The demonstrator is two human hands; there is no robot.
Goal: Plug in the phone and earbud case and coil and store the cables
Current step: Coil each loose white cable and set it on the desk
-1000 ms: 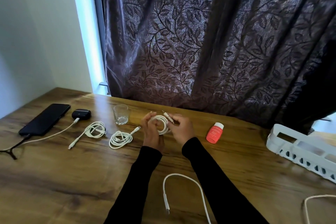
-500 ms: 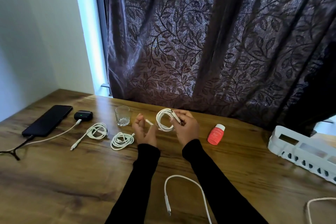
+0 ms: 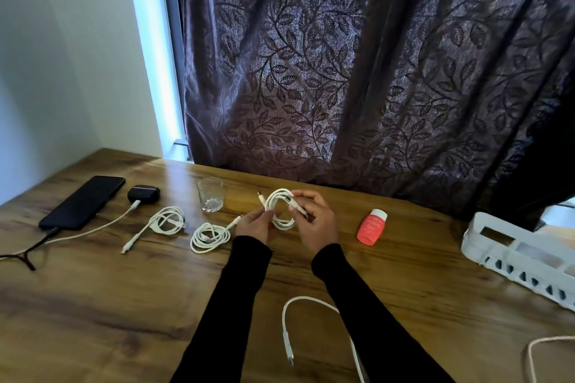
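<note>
While the phone (image 3: 82, 202) and the earbud case (image 3: 143, 194) are lying at the far left of the table (image 3: 93, 305) with cables plugged into them, the coiling is looking about half done. 2 coiled cables (image 3: 167, 221) (image 3: 209, 236) are resting beside the glass (image 3: 211, 194). Both hands are pinching a 3rd coil (image 3: 280, 210) above the table, the left hand (image 3: 253, 224) at its near side, the right hand (image 3: 314, 221) gripping a plug end. A loose cable (image 3: 291, 323) near the sleeves and the white basket (image 3: 497, 246) are waiting, judging by this. Only "50" is reading on the red bottle (image 3: 371, 227).
</note>
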